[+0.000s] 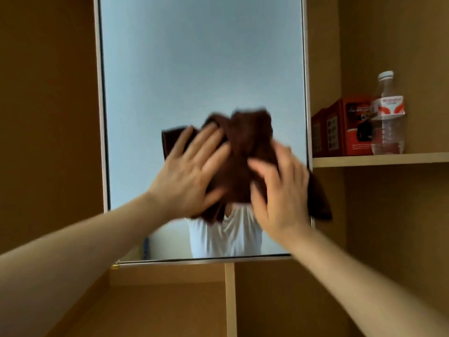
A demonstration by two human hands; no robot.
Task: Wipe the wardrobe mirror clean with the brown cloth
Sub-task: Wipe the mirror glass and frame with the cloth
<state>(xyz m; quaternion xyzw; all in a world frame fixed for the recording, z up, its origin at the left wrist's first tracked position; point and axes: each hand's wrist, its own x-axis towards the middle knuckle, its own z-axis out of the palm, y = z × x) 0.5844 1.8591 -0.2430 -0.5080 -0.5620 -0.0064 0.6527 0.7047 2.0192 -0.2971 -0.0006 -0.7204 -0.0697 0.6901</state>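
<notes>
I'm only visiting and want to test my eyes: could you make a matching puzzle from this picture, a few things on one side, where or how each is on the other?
Things:
1 brown cloth
2 clear bottle
3 red boxes
4 left hand

Places or states:
A on the shelf, white cap on top
B fingers spread flat
C bunched against the mirror
D on the shelf, next to the mirror's frame

Pairs: 1-C, 2-A, 3-D, 4-B
</notes>
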